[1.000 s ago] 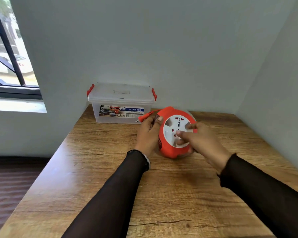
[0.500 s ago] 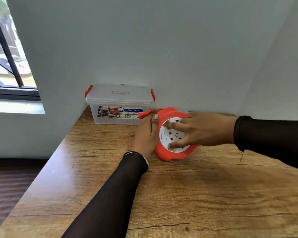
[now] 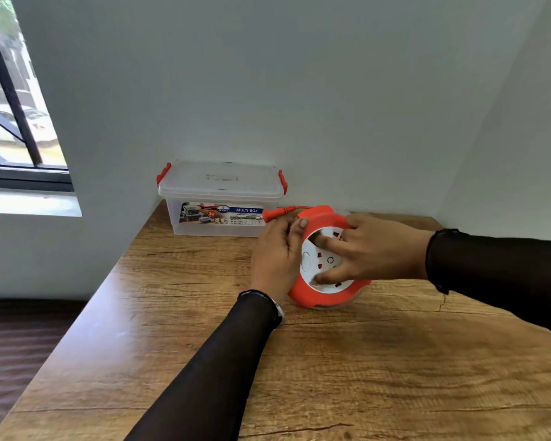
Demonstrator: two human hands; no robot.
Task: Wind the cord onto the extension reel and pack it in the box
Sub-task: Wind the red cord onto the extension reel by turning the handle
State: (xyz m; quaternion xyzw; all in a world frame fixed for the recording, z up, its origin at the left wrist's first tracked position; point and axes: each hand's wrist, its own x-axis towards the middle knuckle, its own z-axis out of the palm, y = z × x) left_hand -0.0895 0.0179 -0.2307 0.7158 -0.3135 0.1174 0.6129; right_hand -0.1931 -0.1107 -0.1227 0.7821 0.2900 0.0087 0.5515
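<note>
A round orange extension reel (image 3: 318,297) with a white socket face (image 3: 312,262) stands tilted on the wooden table (image 3: 331,370). My left hand (image 3: 275,256) grips its left rim, thumb on the orange edge. My right hand (image 3: 363,249) reaches in from the right, fingers and thumb pressed on the white face. A short length of orange cord with its plug (image 3: 275,213) sticks out to the left behind my left hand. The clear plastic box (image 3: 220,198) with red latches and shut lid sits at the back by the wall.
White walls close in the table at the back and right. A window (image 3: 10,116) with dark bars lies to the left, beyond the table's left edge. Dark flooring (image 3: 13,345) shows below that edge.
My right hand has swung from below the reel round to its right side, turning on the white face. The reel has shifted slightly; the cord end stays short.
</note>
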